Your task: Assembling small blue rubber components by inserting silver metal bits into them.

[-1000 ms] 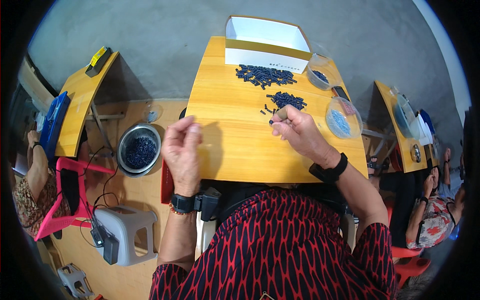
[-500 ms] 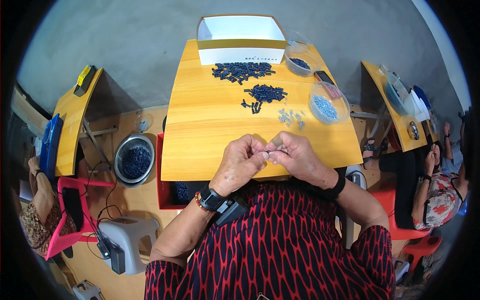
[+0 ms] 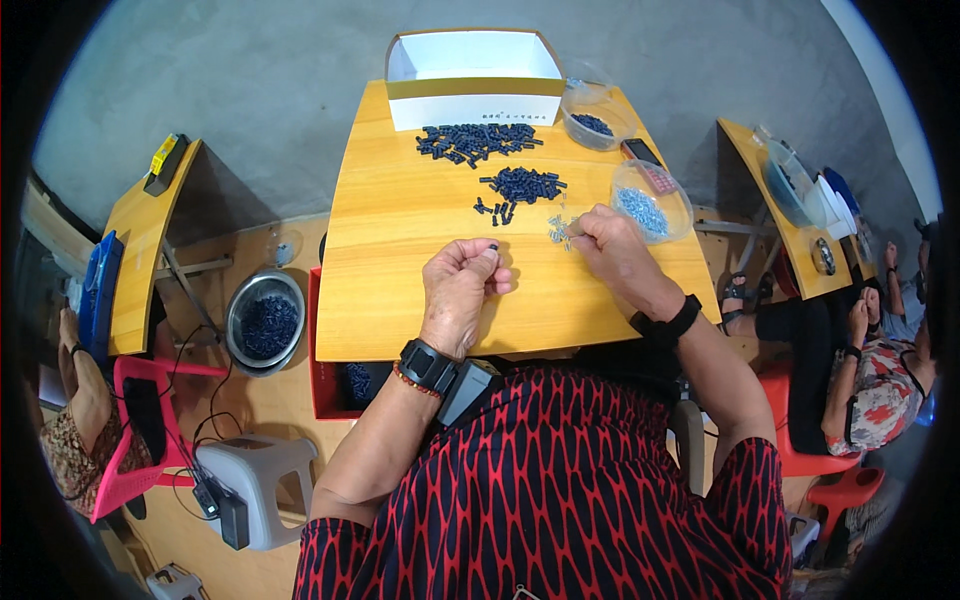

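My left hand (image 3: 460,285) is closed over the near part of the wooden table, with a small dark cylindrical piece (image 3: 493,248) pinched at the fingertips. My right hand (image 3: 622,258) is at the scattered small silvery pieces (image 3: 558,230), its thumb and fingers drawn together beside them; what is between them is hidden. Just beyond lies a pile of small dark cylindrical pieces (image 3: 525,184), with a few loose ones at its near left. A larger pile of like dark pieces (image 3: 470,143) sits farther back. A clear tub of pale blue-silver pieces (image 3: 640,212) stands by my right hand.
A white and gold box (image 3: 475,108) stands at the table's far edge, next to a clear tub of dark pieces (image 3: 592,125). A phone (image 3: 642,152) lies between the tubs. On the floor at left are a metal bowl (image 3: 236,325) and a grey stool (image 3: 265,460). Other people sit on both sides.
My hands were together at the table's near edge and have parted. The right moved forward to the silvery pieces; the left moved slightly forward and left, keeping a dark piece.
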The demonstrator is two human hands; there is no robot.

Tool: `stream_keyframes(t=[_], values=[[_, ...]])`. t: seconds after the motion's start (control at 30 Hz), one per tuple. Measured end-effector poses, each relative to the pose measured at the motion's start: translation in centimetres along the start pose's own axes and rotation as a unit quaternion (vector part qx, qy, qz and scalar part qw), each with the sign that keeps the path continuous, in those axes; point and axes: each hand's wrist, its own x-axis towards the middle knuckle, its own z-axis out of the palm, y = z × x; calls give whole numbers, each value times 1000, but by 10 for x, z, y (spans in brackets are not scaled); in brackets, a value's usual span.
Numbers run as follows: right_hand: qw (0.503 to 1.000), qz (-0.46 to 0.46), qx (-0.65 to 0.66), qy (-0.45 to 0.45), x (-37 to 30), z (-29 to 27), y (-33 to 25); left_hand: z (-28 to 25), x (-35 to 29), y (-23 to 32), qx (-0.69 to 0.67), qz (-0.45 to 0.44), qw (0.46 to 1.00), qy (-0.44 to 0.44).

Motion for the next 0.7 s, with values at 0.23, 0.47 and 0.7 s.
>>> stream_keyframes(t=[0.23,0.47,0.7], values=[[999,-22,-23,-27,5,10,-3,-8,1,-6,-39,44,998,-12],[999,33,27,-34,7,7,-10,-16,3,-5,-69,58,996,-17],[998,12,57,-31,13,14,-12,-16,3,-5,-74,63,995,-15]])
